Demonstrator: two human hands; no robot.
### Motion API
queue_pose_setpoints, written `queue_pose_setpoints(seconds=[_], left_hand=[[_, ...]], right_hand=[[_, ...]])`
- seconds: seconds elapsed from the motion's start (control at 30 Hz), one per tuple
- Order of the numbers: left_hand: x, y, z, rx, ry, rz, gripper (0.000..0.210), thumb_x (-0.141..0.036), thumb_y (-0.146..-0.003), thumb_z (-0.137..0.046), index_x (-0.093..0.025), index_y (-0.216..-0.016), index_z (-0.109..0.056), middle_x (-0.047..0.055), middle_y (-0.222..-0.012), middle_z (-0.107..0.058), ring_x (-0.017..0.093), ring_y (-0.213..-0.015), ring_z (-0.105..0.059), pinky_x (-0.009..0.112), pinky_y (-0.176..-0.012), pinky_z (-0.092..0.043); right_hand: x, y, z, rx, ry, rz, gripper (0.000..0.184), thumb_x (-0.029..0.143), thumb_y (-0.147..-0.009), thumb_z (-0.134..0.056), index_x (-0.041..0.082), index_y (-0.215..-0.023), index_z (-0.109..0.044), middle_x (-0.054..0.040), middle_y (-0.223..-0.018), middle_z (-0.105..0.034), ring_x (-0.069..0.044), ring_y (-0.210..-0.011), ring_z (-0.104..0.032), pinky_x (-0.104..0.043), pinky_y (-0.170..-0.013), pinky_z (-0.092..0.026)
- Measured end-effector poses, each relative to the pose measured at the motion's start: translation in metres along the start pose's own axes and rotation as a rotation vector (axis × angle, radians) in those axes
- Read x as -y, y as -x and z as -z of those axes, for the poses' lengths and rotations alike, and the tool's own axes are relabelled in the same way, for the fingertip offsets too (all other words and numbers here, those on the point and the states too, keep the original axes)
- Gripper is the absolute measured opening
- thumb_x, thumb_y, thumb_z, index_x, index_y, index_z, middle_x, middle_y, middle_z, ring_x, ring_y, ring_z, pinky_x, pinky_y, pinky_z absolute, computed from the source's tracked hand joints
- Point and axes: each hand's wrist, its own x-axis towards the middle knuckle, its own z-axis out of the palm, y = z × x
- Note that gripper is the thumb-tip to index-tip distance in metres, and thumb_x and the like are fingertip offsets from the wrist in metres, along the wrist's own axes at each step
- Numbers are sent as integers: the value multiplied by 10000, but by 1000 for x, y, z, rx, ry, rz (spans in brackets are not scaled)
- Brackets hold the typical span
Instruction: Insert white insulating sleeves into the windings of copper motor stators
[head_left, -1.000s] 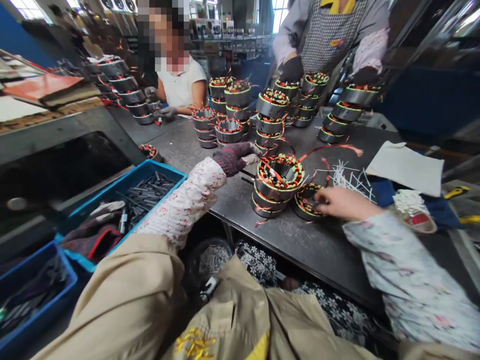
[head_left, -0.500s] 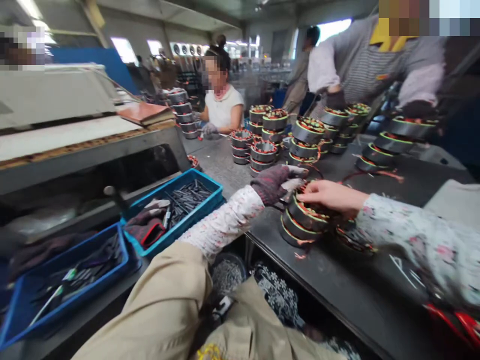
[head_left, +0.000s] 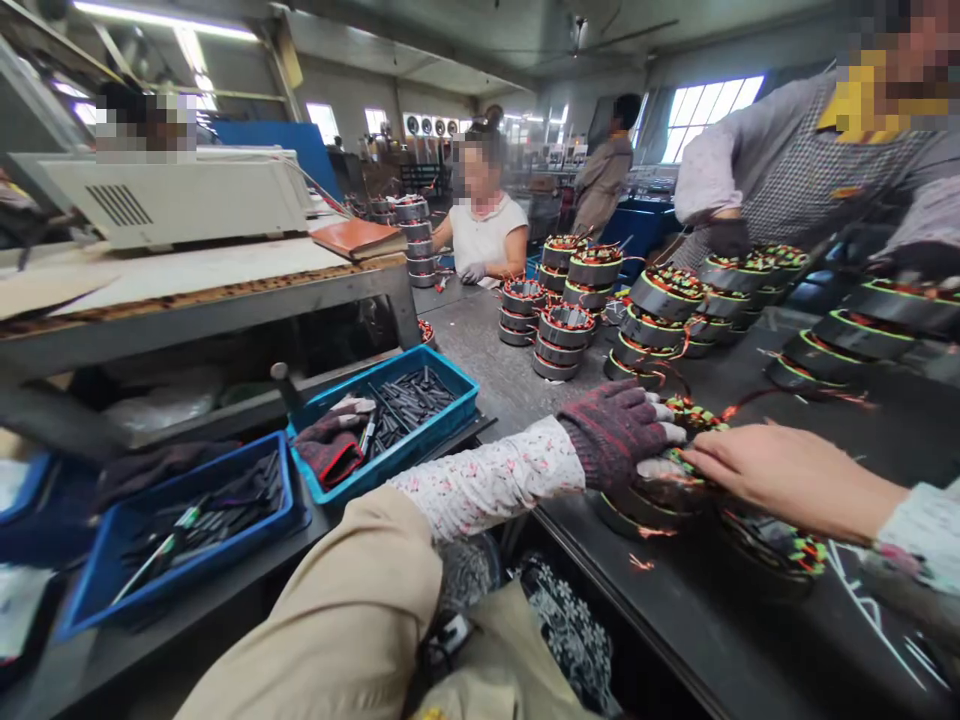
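My left hand (head_left: 621,432), in a dark knitted glove with pale fingertips, lies over the near stack of motor stators with its fingers stretched out and thumb apart. Under it, the top stator (head_left: 664,492) shows a dark ring with copper windings and yellow-green insulation, partly hidden by both hands. My bare right hand (head_left: 799,475) reaches in from the right, its fingers pinched together at the windings. What lies between those fingertips is hidden. Just below my right hand, another stator (head_left: 776,555) sits on the dark table.
Several stator stacks (head_left: 564,345) stand farther back on the table (head_left: 480,335). A light-blue bin (head_left: 459,402) with black tubes and a glove, and a dark-blue bin (head_left: 187,580), lie left. White sleeves (head_left: 862,600) lie right. Co-workers (head_left: 491,235) work across, one handling stators at right.
The view has swung left and up, so the scene sits farther right. My left hand has settled farther over the stator. My right hand stays pinched at the windings.
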Motion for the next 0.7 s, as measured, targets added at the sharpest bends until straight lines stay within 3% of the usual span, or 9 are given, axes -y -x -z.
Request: queue_pose_setpoints(seconds=[0.1, 0.17, 0.23, 0.27, 0.33, 0.4, 0.47, 0.57, 0.7], left_hand=[[-1, 0, -1, 17, -13, -4, 506, -558, -1024, -579, -221, -1385, -690, 53, -1464, -664, 297, -1402, -564, 497, -1259, -365], [-1, 0, -1, 41, 5, -12, 505, -551, -1023, -575, -228, -1397, -679, 48, -1484, -650, 308, -1420, -547, 513, -1268, -351], [2, 1, 0, 40, 52, -24, 489, -531, -1015, -590, -232, -1392, -675, 59, -1504, -631, 314, -1431, -535, 530, -1275, -340], [5, 3, 1, 20, 93, -28, 492, -529, -1003, -612, -231, -1390, -670, 71, -1513, -622, 313, -1435, -532, 532, -1275, -342], [18, 7, 1, -63, 208, -14, 572, -554, -957, -682, -223, -1421, -635, 111, -1541, -586, 312, -1444, -523, 532, -1266, -365], [36, 10, -2, -162, 346, 41, 723, -571, -895, -759, -189, -1480, -572, 169, -1540, -569, 322, -1428, -540, 528, -1215, -435], [55, 11, -8, -167, 497, 92, 635, -490, -932, -735, -151, -1448, -585, 181, -1435, -645, 296, -1333, -622, 489, -1133, -519], [68, 7, -12, -38, 645, 153, 322, -316, -1016, -581, -139, -1261, -693, 123, -1199, -761, 216, -1115, -723, 393, -1004, -593], [50, -8, 5, 170, 473, 243, 295, -257, -1027, -514, -162, -1227, -710, 82, -1125, -786, 179, -1028, -744, 315, -931, -602]], right_hand=[[16, 7, 21, 143, -388, -154, 465, 601, -878, -353, 282, -553, -446, -123, -663, -616, -289, -623, -599, -490, -652, -530], [26, 19, 46, 74, -595, -159, 582, 811, -790, -333, 297, -542, -445, -103, -604, -543, -253, -540, -505, -437, -511, -459], [33, 29, 72, -30, -626, -72, 665, 928, -741, -398, 300, -577, -541, -77, -576, -536, -212, -501, -453, -379, -449, -376], [34, 31, 80, -81, -568, -27, 593, 857, -785, -463, 298, -659, -619, -59, -564, -543, -205, -496, -470, -360, -449, -355], [33, 27, 86, -136, -428, -32, 354, 553, -893, -539, 286, -992, -750, -24, -599, -613, -193, -528, -537, -346, -539, -412], [30, 17, 74, -162, -240, -97, 298, 338, -914, -548, 240, -1076, -778, -28, -707, -698, -185, -618, -601, -341, -641, -445], [30, 7, 53, -152, -80, -161, 271, 319, -945, -558, 206, -986, -801, -52, -797, -742, -191, -706, -640, -331, -685, -440], [39, -3, 22, -74, 24, -209, 404, 480, -1007, -533, 183, -929, -796, -92, -874, -767, -222, -799, -686, -320, -687, -436], [57, -4, -2, 42, 16, -220, 422, 518, -970, -597, 147, -1083, -764, -153, -1054, -778, -279, -946, -727, -330, -731, -471]])
